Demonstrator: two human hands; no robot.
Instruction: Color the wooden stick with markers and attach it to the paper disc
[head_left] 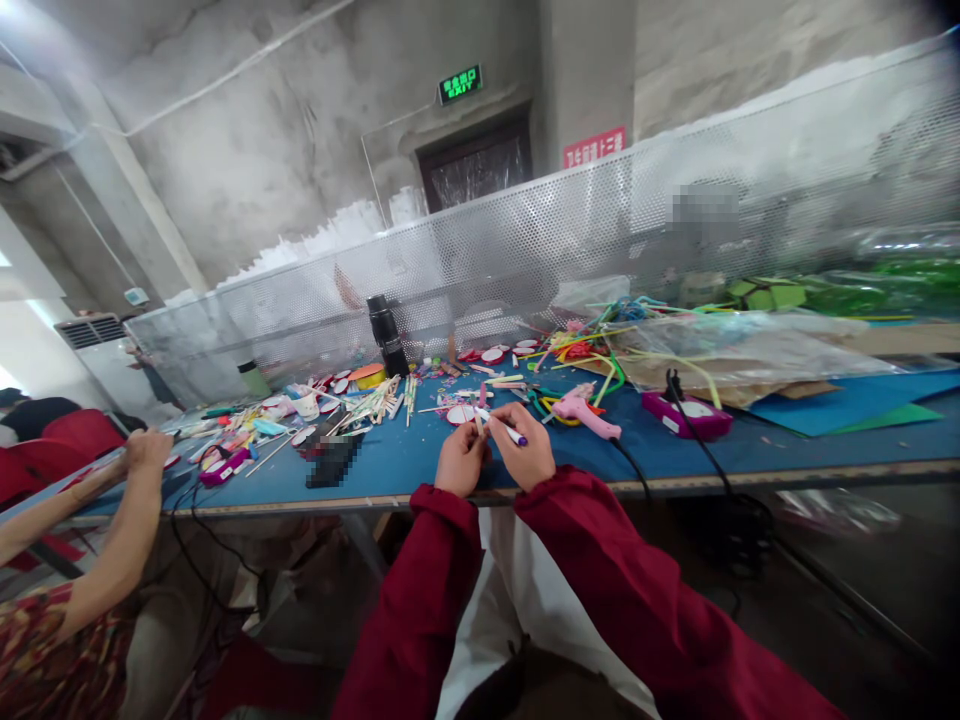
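Note:
My left hand (461, 460) and my right hand (525, 448) meet over the near edge of the blue table (420, 455), both in dark red sleeves. My right hand grips a white marker with a purple tip (511, 432). My left hand pinches a small pale stick (480, 424) that touches the marker's other end. A round red and white paper piece (460, 414) lies just behind my hands. A pink glue gun (585, 410) rests to the right of them.
Wooden sticks (382, 398), paper discs and coloured straws (592, 350) litter the table. A black bottle (388, 335) stands at the back by a perforated metal screen (525, 240). A purple box (686, 415) with cables sits right. Another person's arms (112, 520) reach in at left.

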